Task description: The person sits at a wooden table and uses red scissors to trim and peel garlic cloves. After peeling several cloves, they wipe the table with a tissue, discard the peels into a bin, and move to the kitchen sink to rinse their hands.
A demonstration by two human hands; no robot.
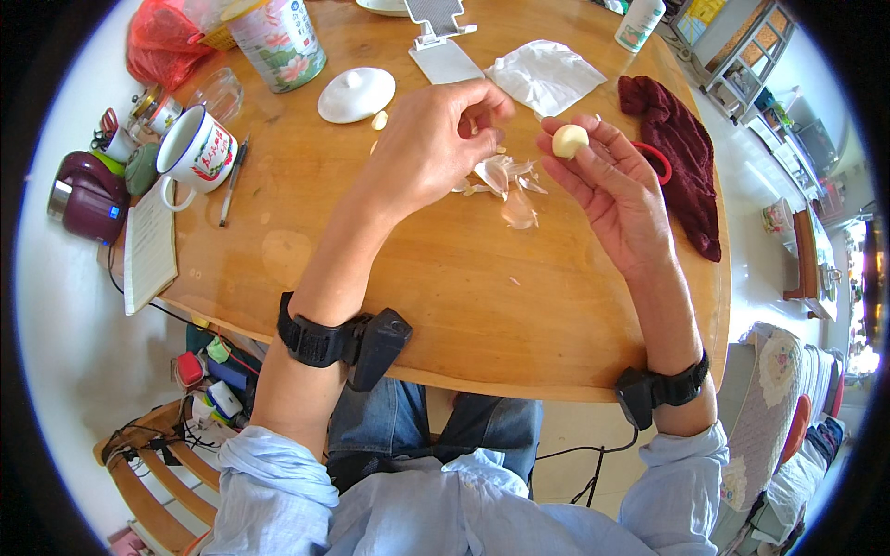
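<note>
My right hand (619, 187) pinches a peeled, cream-white garlic clove (570, 141) between thumb and fingers, above the wooden table (445, 299). To its left, my left hand (448, 142) is half curled, thumb and index finger apart, with nothing visible held between them; its palm side is partly hidden. Below and between both hands lies a loose pile of papery garlic skins (495, 174), with a larger piece of skin (519, 208) nearer me. Another peeled clove (379, 120) rests beyond my left forearm, beside a white lid with a knob (357, 94).
A white phone stand (445, 59) and crumpled white tissue (546, 73) lie farther back. Dark red cloth (678, 160) is at the right edge. An enamel mug (198, 153), a pen (235, 181), a notebook (151, 236) and a floral canister (278, 45) stand or lie left.
</note>
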